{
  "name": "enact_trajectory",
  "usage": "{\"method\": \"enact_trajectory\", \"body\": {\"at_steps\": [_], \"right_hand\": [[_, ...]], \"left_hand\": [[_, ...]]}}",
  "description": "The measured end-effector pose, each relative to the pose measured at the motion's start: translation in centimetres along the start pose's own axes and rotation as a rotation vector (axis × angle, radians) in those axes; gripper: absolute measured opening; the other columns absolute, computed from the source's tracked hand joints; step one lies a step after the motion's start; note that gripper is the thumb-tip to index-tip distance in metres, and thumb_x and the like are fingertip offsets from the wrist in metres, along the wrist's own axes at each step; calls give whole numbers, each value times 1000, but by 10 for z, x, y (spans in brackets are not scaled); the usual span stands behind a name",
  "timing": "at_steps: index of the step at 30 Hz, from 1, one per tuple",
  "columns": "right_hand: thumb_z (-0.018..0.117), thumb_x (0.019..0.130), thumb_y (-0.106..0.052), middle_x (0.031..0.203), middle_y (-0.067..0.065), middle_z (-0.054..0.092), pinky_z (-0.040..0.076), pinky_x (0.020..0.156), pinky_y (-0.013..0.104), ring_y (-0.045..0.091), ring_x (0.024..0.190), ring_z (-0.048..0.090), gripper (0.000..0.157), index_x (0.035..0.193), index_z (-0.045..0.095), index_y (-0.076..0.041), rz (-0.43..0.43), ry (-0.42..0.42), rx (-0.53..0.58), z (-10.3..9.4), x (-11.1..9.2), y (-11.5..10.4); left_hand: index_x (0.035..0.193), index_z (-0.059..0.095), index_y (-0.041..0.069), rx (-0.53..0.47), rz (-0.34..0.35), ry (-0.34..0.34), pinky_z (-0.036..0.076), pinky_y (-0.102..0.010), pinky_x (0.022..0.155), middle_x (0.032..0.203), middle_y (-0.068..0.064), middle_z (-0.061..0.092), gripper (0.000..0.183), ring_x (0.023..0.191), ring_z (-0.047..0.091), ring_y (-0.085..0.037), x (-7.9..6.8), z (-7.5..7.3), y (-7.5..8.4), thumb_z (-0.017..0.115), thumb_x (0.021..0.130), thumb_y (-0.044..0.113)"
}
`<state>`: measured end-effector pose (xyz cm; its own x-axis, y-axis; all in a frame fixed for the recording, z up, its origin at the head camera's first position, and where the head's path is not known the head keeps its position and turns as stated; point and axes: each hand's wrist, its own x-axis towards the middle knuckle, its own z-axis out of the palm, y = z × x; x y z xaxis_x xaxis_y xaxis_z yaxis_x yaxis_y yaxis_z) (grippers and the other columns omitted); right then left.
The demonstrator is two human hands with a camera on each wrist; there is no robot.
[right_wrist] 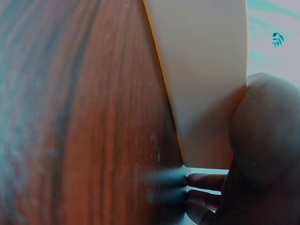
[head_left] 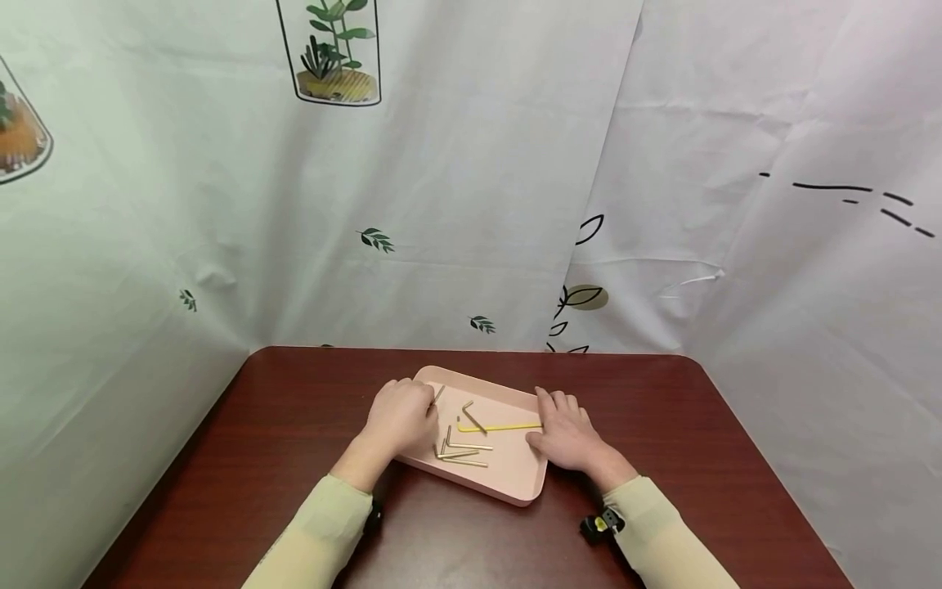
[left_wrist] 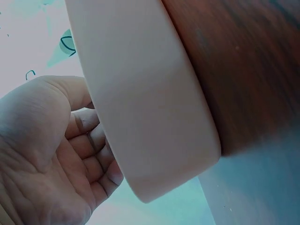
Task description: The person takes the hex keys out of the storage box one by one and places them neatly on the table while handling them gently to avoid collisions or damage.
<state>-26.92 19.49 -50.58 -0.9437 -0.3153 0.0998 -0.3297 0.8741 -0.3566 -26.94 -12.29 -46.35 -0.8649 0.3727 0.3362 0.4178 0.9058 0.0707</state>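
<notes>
A pale pink tray point(head_left: 500, 483) lies on the table with several brass-coloured hex keys point(head_left: 471, 447) in it, most grouped near its front left. One yellow hex key point(head_left: 500, 427) stretches toward the tray's right end. My left hand point(head_left: 401, 415) reaches over the left wall, fingers curled and pinching a hex key point(head_left: 439, 394) whose end sticks out past them. In the left wrist view, the tray wall hides those fingertips. My right hand point(head_left: 570, 429) holds the right end of the tray, thumb inside the wall and fingers along the outside.
The dark red-brown wooden table point(head_left: 294, 491) has rounded far corners. White cloth point(head_left: 471, 204) printed with plants hangs behind it and at both sides. A small bit point(head_left: 459, 419) lies in the tray beside the yellow key's bend.
</notes>
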Motion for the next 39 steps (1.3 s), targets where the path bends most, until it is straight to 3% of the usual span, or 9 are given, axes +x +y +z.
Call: {"method": "enact_trajectory", "body": {"at_steps": [17, 23, 27, 39], "right_hand": [[70, 94, -31, 144, 27, 52, 41, 100, 65, 46, 130, 46, 85, 165, 39, 5, -11, 9, 10, 3, 0, 1], [69, 94, -31, 144, 27, 52, 41, 101, 65, 46, 130, 46, 85, 165, 38, 5, -15, 12, -4, 3, 0, 1], [71, 94, -30, 145, 28, 52, 41, 102, 66, 46, 132, 46, 85, 165, 39, 5, -2, 7, 0, 1, 1, 0], [73, 94, -28, 147, 26, 52, 41, 104, 65, 46, 135, 46, 85, 166, 39, 4, 26, -10, -8, -3, 2, -2]], "left_hand": [[67, 53, 16, 18, -21, 36, 53, -48, 74, 69, -1, 58, 39, 72, 60, -31, -6, -2, -12, 75, 99, 16], [85, 69, 8, 51, -37, 47, 55, -50, 82, 83, -7, 67, 20, 84, 64, -34, -8, -1, -19, 73, 102, 18], [96, 72, 3, 61, -58, 41, 55, -51, 89, 91, -11, 69, 18, 91, 64, -35, -10, -1, -24, 67, 106, 17], [94, 68, 2, 73, -76, 63, 56, -52, 86, 90, -14, 66, 16, 90, 62, -38, -18, 0, -43, 64, 105, 13]]}}
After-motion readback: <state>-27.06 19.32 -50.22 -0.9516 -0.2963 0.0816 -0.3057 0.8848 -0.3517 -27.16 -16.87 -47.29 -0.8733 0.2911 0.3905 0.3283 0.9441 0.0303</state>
